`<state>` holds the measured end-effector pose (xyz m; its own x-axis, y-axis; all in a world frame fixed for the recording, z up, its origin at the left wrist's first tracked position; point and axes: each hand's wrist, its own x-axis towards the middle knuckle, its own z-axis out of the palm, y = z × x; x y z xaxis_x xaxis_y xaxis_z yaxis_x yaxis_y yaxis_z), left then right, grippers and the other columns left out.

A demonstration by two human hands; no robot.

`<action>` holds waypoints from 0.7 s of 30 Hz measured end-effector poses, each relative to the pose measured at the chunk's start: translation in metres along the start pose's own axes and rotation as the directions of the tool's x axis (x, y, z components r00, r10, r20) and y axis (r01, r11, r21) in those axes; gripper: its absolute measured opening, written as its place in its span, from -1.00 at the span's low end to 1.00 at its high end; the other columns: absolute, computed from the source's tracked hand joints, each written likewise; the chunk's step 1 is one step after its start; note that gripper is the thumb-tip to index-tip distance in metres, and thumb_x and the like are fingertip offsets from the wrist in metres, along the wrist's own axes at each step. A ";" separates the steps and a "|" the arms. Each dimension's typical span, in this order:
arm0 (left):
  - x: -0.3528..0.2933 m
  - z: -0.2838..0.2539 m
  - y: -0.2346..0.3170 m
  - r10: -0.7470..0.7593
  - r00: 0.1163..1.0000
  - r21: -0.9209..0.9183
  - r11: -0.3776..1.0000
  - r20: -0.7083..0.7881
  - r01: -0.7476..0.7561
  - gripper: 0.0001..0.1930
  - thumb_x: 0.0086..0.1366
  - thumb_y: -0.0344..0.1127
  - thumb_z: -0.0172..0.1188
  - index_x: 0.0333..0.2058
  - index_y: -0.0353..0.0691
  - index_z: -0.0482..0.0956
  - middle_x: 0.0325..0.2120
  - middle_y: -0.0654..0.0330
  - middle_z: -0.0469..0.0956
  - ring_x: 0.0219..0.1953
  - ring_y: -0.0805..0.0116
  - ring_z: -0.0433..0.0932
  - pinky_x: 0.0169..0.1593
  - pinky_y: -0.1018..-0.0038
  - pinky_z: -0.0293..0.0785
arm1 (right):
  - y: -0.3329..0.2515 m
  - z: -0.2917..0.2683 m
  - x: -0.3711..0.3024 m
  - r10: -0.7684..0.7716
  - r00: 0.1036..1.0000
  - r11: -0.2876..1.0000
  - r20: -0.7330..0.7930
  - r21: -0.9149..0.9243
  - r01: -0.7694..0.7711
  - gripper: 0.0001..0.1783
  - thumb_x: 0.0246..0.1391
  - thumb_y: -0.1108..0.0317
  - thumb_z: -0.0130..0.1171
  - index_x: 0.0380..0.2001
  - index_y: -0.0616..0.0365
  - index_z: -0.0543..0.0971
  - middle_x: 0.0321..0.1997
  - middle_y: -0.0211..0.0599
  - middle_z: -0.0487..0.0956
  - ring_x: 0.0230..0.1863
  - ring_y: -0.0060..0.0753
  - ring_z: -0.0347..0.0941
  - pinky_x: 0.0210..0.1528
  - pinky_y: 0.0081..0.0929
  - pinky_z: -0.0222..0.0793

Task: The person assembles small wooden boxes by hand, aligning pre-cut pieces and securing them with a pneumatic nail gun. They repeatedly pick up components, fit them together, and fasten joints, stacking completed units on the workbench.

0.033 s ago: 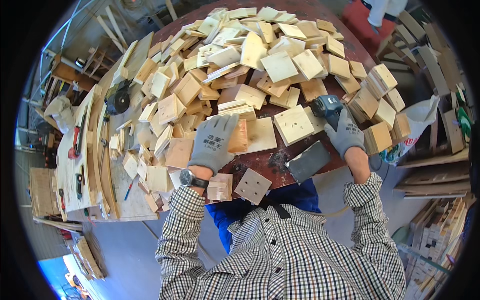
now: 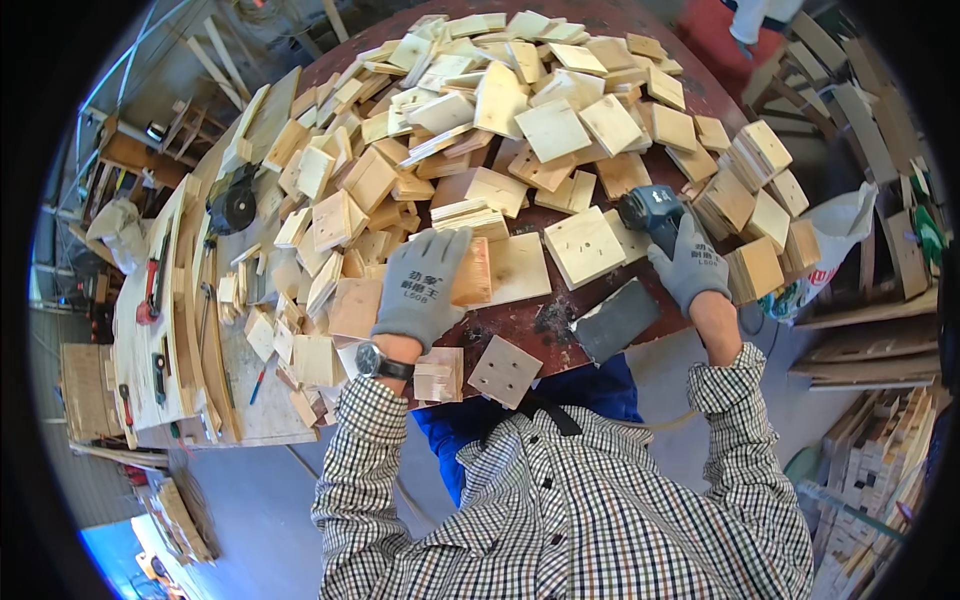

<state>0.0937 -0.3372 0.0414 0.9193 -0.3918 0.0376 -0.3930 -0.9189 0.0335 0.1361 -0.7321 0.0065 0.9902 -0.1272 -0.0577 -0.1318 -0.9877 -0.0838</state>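
Observation:
My left hand [image 2: 422,285], in a grey work glove, lies with its fingers stretched out over wooden pieces. Just right of it stands a reddish-brown wood block [image 2: 472,272]. Beyond its fingertips is a small stack of thin boards [image 2: 470,217]. In a matching glove, my right hand [image 2: 688,265] is closed round a dark blue power tool [image 2: 652,212]; its working end is hidden. Left of that tool lies a pale square board [image 2: 584,248] with small holes. A dark grey flat piece [image 2: 615,322] and a square block with several holes [image 2: 505,371] lie near the front edge.
A large heap of wooden blocks [image 2: 555,130] covers much of the dark red table [image 2: 545,335]. More blocks [image 2: 755,270] are stacked at the right. Long boards and hand tools [image 2: 150,300] lie at the left. Another person's gloved hand [image 2: 745,48] shows at the far right.

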 end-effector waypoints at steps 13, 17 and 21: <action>-0.112 -0.036 -0.114 -0.521 0.853 -0.412 0.780 -0.012 0.471 0.12 -0.08 -0.14 0.55 0.45 -0.26 0.17 0.34 -0.19 0.31 0.37 -0.19 0.30 0.44 0.08 0.23 | -0.180 0.037 -0.084 -0.557 0.825 0.756 -0.093 0.356 0.550 -0.04 0.11 -0.16 0.35 0.36 0.28 0.28 0.21 0.04 0.49 0.19 0.05 0.49 0.18 -0.06 0.41; -0.122 -0.046 -0.102 -0.530 0.836 -0.317 0.775 0.146 0.547 0.13 -0.11 -0.13 0.56 0.46 -0.18 0.20 0.35 -0.12 0.32 0.39 -0.15 0.29 0.46 0.10 0.21 | -0.205 0.061 -0.071 -0.557 0.823 0.773 -0.112 0.294 0.563 -0.02 0.08 -0.14 0.38 0.37 0.28 0.27 0.27 -0.06 0.46 0.24 -0.04 0.47 0.20 -0.11 0.41; -0.131 -0.028 -0.102 -0.412 0.908 -0.249 0.874 0.077 0.418 0.09 -0.11 -0.10 0.54 0.43 -0.15 0.24 0.32 -0.05 0.37 0.37 -0.13 0.31 0.45 0.11 0.22 | -0.212 0.072 -0.061 -0.591 0.788 0.752 -0.173 0.237 0.615 0.01 0.06 -0.12 0.40 0.38 0.32 0.28 0.21 -0.06 0.52 0.15 -0.05 0.54 0.13 -0.12 0.46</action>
<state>0.0128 -0.1905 0.0609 0.9982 0.0196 -0.0567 0.0354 -0.9552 0.2937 0.1001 -0.5083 -0.0434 0.8662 0.4677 0.1759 0.4994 -0.7991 -0.3347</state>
